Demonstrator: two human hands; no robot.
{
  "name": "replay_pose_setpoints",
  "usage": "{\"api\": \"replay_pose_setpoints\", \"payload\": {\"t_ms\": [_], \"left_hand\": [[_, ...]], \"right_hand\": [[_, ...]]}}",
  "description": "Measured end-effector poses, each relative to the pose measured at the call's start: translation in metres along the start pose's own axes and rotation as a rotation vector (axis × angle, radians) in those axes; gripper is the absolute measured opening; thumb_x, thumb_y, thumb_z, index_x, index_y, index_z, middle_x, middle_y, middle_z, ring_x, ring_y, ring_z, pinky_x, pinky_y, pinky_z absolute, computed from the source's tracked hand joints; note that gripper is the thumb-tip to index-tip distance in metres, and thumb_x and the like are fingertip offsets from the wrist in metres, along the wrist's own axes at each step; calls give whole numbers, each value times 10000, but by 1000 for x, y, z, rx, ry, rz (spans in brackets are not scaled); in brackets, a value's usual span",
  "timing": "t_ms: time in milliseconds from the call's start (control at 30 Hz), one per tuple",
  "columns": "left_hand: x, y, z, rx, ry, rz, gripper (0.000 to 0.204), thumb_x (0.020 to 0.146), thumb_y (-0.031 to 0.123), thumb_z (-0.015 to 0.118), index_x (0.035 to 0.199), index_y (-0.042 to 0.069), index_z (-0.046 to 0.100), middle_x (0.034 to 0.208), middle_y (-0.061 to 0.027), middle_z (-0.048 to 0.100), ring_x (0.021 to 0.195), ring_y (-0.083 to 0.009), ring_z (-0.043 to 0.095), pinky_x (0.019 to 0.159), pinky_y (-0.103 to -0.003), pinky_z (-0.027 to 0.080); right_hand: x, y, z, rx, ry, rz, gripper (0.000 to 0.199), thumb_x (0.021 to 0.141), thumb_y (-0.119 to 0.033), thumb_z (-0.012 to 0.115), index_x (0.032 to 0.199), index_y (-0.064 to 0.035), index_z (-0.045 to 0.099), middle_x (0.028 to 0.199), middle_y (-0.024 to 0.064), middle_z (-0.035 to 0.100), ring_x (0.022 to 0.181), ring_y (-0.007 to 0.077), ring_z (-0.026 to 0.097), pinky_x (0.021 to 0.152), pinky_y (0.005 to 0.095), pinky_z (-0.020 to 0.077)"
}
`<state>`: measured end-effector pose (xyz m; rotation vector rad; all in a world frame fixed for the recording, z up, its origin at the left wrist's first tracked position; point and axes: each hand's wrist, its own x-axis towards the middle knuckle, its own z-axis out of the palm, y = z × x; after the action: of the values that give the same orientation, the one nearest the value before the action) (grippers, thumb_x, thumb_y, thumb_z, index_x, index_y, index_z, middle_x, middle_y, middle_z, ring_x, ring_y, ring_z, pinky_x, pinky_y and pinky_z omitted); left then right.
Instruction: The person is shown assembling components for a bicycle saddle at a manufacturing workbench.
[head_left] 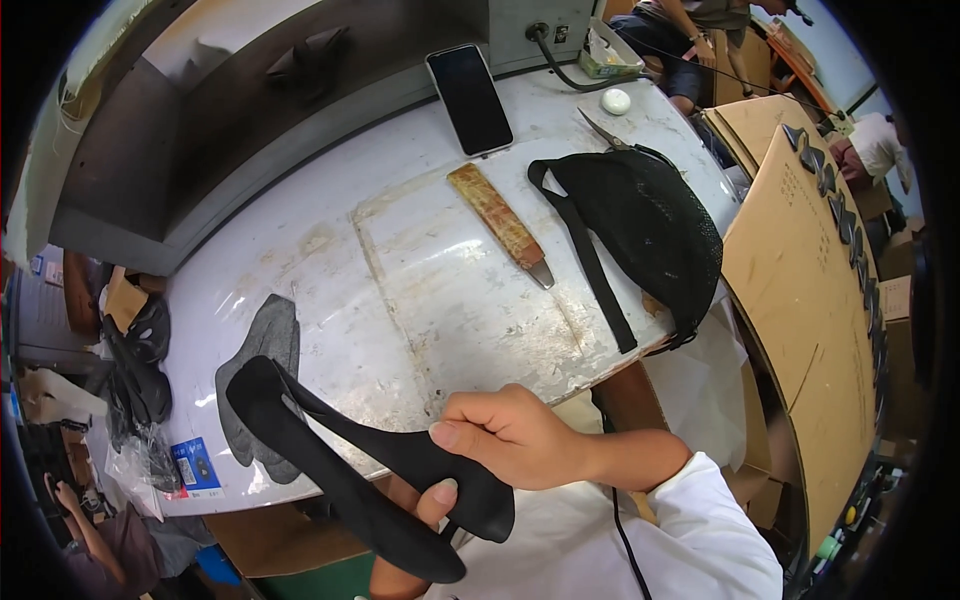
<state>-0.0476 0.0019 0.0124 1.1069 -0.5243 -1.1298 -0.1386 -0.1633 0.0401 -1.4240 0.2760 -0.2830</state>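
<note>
Two long black pieces shaped like slim shoes (345, 470) are held over the near edge of the white worktable (330, 260). They meet at their far left end and spread apart toward me. My right hand (515, 440) comes in from the right, closed on the upper piece, with its thumb on top. Between the pieces shows part of my left hand (437, 500), its thumb and fingers closed round them from below; most of it is hidden. Flat grey sole-shaped pieces (275, 330) lie on the table, partly behind the black ones.
A knife with a wrapped handle (500, 222), a phone (470, 100), a black mesh bag with a strap (640, 220) and a white round case (615, 101) lie on the table. Right stands cardboard (790, 300) bearing several black pieces. Black shoes (140, 370) lie left. Other people work nearby.
</note>
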Motion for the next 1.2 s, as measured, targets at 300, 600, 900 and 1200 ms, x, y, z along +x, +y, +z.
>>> {"api": "replay_pose_setpoints", "payload": {"t_ms": [300,600,900,1200], "left_hand": [[-18,18,24,-4,98,-26,597,899,157,596,1398,-55,345,1329,-159,505,1247,-233,478,1053,-353,364],[-23,31,9,29,55,-351,638,880,94,607,1419,-59,301,1263,-169,563,1216,-229,511,1044,-349,372],[-13,63,30,-76,54,-357,912,762,-60,705,1459,-57,117,1123,-183,628,1013,-188,626,885,-289,512],[-17,15,-19,92,-305,-563,604,716,144,759,1209,-63,478,1035,-95,609,954,-178,596,809,-282,470]], "right_hand": [[5,13,-1,-120,-130,6,292,993,-238,539,800,-20,548,559,83,469,505,147,399,503,282,365],[-2,17,-10,251,-161,124,339,1007,-266,518,774,-20,535,661,-42,458,639,35,392,554,236,347],[-4,9,-11,310,-180,56,294,922,-250,665,749,-17,619,594,-21,529,504,57,424,452,243,327],[-14,38,10,684,-328,24,306,954,-264,614,829,14,644,653,-2,582,459,45,485,378,215,392]]}}
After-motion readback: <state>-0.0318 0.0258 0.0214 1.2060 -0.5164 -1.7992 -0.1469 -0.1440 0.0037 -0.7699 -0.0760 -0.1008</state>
